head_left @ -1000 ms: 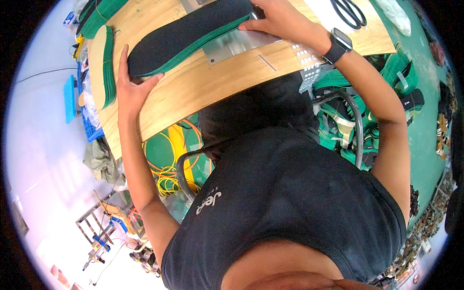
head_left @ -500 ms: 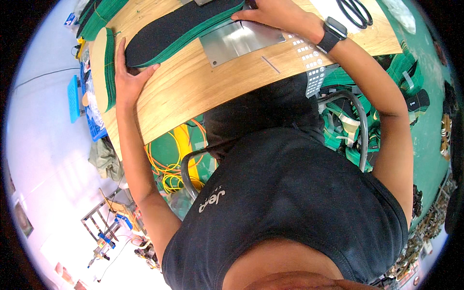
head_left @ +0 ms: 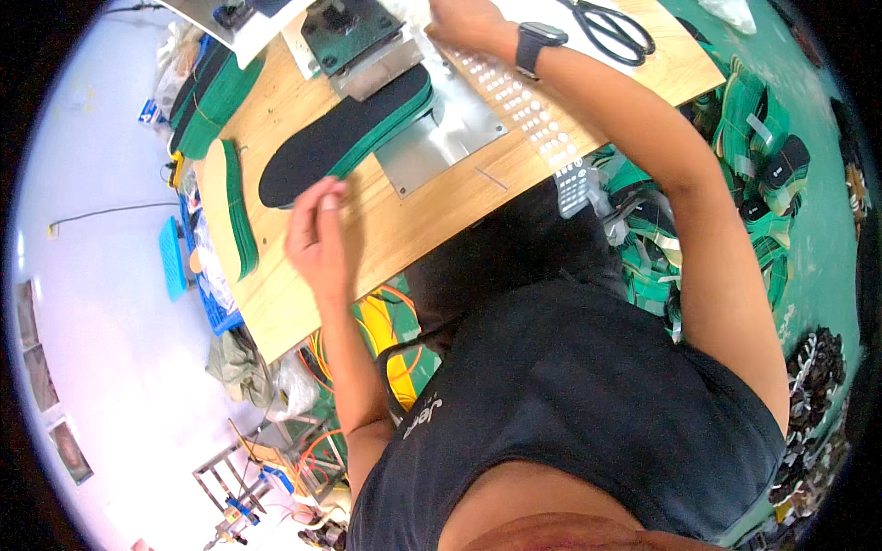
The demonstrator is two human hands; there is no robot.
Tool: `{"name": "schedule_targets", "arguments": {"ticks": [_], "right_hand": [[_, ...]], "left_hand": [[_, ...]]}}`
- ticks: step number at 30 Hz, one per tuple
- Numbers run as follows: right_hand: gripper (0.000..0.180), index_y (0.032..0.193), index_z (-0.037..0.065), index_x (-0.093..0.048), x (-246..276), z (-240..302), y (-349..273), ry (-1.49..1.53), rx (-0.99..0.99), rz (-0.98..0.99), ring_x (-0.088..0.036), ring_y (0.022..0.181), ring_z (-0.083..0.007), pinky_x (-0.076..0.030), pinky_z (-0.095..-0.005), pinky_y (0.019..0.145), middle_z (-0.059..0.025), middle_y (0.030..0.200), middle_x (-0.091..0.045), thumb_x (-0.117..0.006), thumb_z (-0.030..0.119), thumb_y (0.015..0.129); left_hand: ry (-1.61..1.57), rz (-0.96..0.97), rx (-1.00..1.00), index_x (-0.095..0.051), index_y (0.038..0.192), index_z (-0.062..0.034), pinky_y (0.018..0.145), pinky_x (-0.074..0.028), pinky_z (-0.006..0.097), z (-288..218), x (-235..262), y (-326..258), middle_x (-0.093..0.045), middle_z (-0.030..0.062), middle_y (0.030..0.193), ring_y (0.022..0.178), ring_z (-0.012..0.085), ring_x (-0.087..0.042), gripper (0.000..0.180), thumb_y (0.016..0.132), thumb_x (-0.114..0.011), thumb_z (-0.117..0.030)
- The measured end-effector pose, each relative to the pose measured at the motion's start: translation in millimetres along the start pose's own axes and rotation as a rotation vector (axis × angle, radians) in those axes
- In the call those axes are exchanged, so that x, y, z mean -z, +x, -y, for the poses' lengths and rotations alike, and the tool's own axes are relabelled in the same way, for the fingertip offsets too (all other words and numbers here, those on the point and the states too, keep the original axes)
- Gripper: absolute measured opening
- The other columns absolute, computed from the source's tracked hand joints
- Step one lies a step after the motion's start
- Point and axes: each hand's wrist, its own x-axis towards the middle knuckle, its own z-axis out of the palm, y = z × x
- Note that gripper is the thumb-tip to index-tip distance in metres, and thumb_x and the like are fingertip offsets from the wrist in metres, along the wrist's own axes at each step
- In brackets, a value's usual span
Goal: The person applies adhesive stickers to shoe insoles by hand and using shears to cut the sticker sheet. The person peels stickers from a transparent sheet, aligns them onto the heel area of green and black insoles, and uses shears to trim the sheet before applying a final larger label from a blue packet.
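Observation:
A stack of insoles [head_left: 317, 151], black on top with green edges, lies aslant on the wooden table, its far end beside a metal block. Just off its near end is my left hand [head_left: 317, 243], slightly blurred, fingers loosely bent and nothing visible in them. My right hand [head_left: 469, 26], wearing a black watch [head_left: 540, 41], is curled at the far end of a strip of white labels [head_left: 524, 110]. Its fingertips are partly hidden, so what they pinch does not show. The strip crosses the table and hangs over the near edge. A flat metal plate [head_left: 432, 156] lies between stack and strip.
Black-handled scissors [head_left: 611, 32] lie at the table's right. The metal block [head_left: 354, 37] stands at the back. Bundled insoles [head_left: 241, 216] with a tan top lie at the left edge, more green bundles [head_left: 220, 106] behind. Insole piles [head_left: 744, 119] cover the floor at right.
My left hand has come off the insole stack toward me. My right hand has left the stack's far end and moved to the label strip. The view has shifted, showing more of the table's back.

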Motion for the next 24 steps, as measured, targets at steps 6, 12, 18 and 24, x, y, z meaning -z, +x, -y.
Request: {"name": "schedule_targets", "arguments": {"ticks": [6,12,18,24], "right_hand": [[0.026,0.088,0.004,-0.065,63.9,41.2,-64.9,0.738,-0.390,0.314,-0.050,0.063,-0.0069,-0.041,-0.0221,0.058,0.0019,0.072,-0.057,-0.065,0.030,0.091],[0.023,0.083,0.003,-0.063,113.3,89.3,-185.3,1.147,-0.450,0.414,-0.047,0.060,-0.0022,-0.040,-0.0208,0.053,0.0048,0.068,-0.055,-0.060,0.022,0.095],[0.027,0.083,-0.001,-0.058,105.7,87.0,-226.0,0.969,-0.137,0.438,-0.044,0.058,-0.0073,-0.039,-0.0286,0.051,-0.0047,0.061,-0.051,-0.066,0.024,0.091],[0.032,0.082,-0.001,-0.057,76.5,112.8,-182.0,1.006,-0.044,0.245,-0.045,0.055,-0.0105,-0.038,-0.0307,0.049,-0.0052,0.060,-0.052,-0.065,0.029,0.092]], "left_hand": [[-0.204,0.254,0.118,-0.066,0.104,0.0002,0.077,-0.048,0.027,-20.5,-67.7,0.8,-0.065,0.0062,0.094,0.084,0.0122,-0.058,0.024,0.099,-0.052,-0.018],[-0.645,0.311,0.479,-0.064,0.101,0.0040,0.074,-0.051,0.028,-24.7,-125.0,12.6,-0.067,0.0072,0.088,0.079,0.0131,-0.062,0.032,0.102,-0.047,-0.024],[-0.785,0.134,0.300,-0.065,0.101,0.0015,0.072,-0.053,0.026,-26.0,-131.1,3.7,-0.069,0.0085,0.092,0.078,0.0134,-0.065,0.012,0.090,-0.063,-0.004],[-0.885,-0.016,0.174,-0.065,0.101,0.0017,0.071,-0.053,0.027,-34.4,-105.3,1.1,-0.069,0.0089,0.088,0.077,0.0138,-0.065,0.012,0.090,-0.063,-0.004]]}}
